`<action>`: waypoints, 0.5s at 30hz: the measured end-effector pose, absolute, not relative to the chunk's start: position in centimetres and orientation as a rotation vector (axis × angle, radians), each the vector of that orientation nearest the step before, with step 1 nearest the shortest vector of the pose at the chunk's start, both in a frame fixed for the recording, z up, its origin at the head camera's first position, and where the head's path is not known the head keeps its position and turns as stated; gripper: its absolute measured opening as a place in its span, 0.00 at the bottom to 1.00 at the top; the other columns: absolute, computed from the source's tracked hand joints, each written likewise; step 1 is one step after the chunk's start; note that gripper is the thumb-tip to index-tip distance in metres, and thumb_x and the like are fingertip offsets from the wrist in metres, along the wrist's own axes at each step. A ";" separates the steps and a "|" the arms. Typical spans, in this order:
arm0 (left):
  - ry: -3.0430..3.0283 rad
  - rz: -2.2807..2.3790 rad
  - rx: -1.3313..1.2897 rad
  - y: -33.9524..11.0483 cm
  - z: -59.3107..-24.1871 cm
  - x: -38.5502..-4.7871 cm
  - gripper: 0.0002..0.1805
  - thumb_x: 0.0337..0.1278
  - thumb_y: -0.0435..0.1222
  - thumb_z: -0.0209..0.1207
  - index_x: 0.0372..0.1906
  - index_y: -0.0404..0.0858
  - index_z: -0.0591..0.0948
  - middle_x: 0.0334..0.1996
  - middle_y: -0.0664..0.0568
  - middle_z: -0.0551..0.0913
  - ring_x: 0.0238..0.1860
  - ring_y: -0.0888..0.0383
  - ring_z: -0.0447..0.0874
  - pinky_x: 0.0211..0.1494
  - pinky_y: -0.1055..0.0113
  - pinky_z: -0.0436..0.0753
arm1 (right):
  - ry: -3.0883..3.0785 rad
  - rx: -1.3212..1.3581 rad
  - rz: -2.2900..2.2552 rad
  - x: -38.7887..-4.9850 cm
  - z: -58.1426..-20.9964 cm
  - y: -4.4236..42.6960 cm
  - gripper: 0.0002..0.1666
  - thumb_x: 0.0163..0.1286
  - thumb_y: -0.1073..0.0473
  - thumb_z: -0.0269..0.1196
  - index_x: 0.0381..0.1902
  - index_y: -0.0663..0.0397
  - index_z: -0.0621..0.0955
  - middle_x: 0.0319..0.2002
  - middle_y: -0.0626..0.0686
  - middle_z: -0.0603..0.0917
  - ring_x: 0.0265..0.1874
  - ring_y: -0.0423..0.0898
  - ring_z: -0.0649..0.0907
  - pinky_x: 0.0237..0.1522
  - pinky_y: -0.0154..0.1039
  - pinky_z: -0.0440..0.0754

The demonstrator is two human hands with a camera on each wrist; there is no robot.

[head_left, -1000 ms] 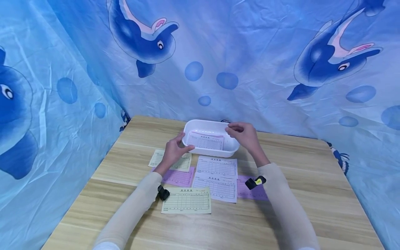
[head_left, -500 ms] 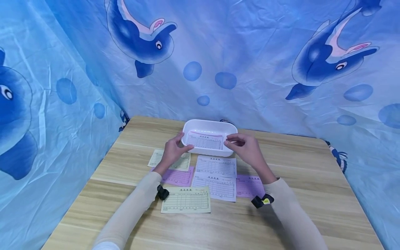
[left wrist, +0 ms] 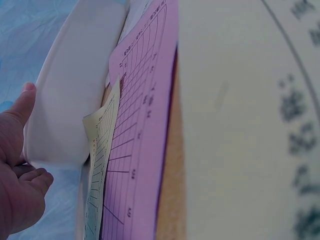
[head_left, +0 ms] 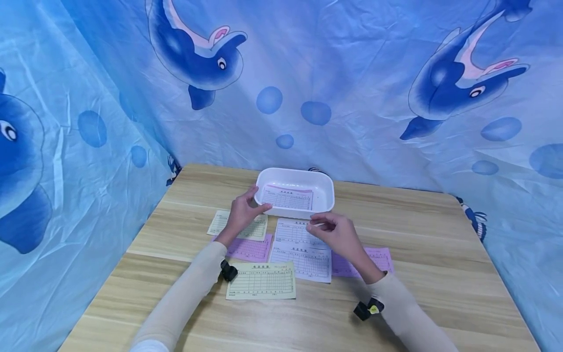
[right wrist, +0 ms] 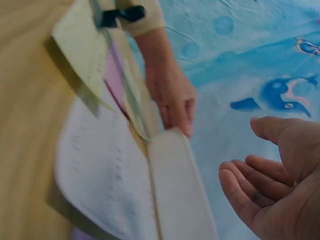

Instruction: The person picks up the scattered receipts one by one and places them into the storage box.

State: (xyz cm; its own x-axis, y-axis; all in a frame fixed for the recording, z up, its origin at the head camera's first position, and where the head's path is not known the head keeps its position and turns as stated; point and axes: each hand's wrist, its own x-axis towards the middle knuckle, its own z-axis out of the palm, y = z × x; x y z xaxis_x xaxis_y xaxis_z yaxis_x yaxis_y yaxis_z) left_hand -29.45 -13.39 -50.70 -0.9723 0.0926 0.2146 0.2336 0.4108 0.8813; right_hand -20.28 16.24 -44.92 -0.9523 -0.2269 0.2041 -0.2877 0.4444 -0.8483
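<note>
The tray (head_left: 323, 195) (slips (head_left: 288, 199) inside) sits between left fingers (head_left: 250, 193).

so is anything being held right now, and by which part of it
The left hand grips the white tray at its left end; the right hand holds nothing.

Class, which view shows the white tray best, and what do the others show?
The head view: it shows the white tray from above, with the paper inside. The left wrist view shows part of its outer wall; the right wrist view, a blurred part. Neither shows its inside.
</note>
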 end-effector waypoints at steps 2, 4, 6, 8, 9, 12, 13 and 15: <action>-2.517 -1.618 -0.301 -13.4 -50.8 -29.5 0.50 0.53 0.48 0.75 0.76 0.32 0.66 0.78 0.41 0.61 0.74 0.43 0.67 0.69 0.53 0.76 | -2.639 0.449 1.573 -19.8 -45.6 15.9 0.20 0.65 0.52 0.74 0.50 0.57 0.87 0.44 0.51 0.90 0.38 0.43 0.89 0.41 0.34 0.88; -2.514 -1.618 -0.309 -13.4 -50.8 -29.5 0.50 0.54 0.49 0.75 0.76 0.32 0.66 0.78 0.41 0.61 0.74 0.43 0.67 0.70 0.53 0.76 | -2.666 0.430 1.592 -19.2 -46.1 15.5 0.20 0.65 0.52 0.75 0.50 0.57 0.87 0.44 0.50 0.90 0.38 0.42 0.88 0.40 0.33 0.87; -2.511 -1.621 -0.311 -13.4 -50.8 -29.5 0.50 0.53 0.49 0.75 0.75 0.31 0.66 0.78 0.41 0.61 0.74 0.43 0.67 0.70 0.53 0.76 | -2.693 0.422 1.600 -18.7 -46.7 15.1 0.20 0.64 0.51 0.75 0.49 0.57 0.88 0.42 0.49 0.90 0.37 0.41 0.88 0.39 0.33 0.87; -2.511 -1.623 -0.311 -13.4 -50.8 -29.5 0.50 0.53 0.49 0.75 0.75 0.31 0.66 0.78 0.42 0.61 0.74 0.43 0.67 0.70 0.53 0.75 | -2.709 0.429 1.608 -18.2 -47.3 14.8 0.20 0.64 0.51 0.75 0.48 0.58 0.88 0.41 0.48 0.90 0.36 0.40 0.88 0.38 0.33 0.87; -2.511 -1.624 -0.310 -13.4 -50.9 -29.5 0.50 0.53 0.50 0.75 0.75 0.31 0.66 0.78 0.41 0.61 0.74 0.43 0.67 0.70 0.54 0.75 | -2.714 0.438 1.613 -17.9 -47.5 14.7 0.20 0.64 0.50 0.75 0.47 0.58 0.88 0.40 0.48 0.90 0.35 0.40 0.88 0.37 0.33 0.87; -2.507 -1.640 -0.311 -13.4 -50.9 -29.5 0.50 0.53 0.50 0.75 0.76 0.32 0.66 0.78 0.41 0.61 0.74 0.44 0.66 0.70 0.54 0.76 | -2.731 0.466 1.620 -17.4 -48.3 14.3 0.21 0.64 0.49 0.75 0.47 0.58 0.88 0.38 0.46 0.90 0.33 0.39 0.88 0.35 0.33 0.87; -2.507 -1.644 -0.313 -13.4 -50.9 -29.5 0.50 0.53 0.50 0.75 0.76 0.32 0.66 0.78 0.41 0.60 0.74 0.44 0.66 0.70 0.54 0.76 | -2.737 0.471 1.626 -17.2 -48.6 14.2 0.21 0.64 0.49 0.75 0.47 0.58 0.88 0.38 0.46 0.91 0.33 0.39 0.88 0.34 0.32 0.87; -2.509 -1.642 -0.319 -13.5 -50.9 -29.5 0.51 0.53 0.50 0.75 0.76 0.32 0.65 0.78 0.40 0.60 0.75 0.43 0.66 0.70 0.53 0.76 | -2.763 0.473 1.636 -16.8 -49.0 14.0 0.22 0.64 0.48 0.75 0.48 0.58 0.88 0.38 0.46 0.91 0.33 0.39 0.87 0.34 0.32 0.86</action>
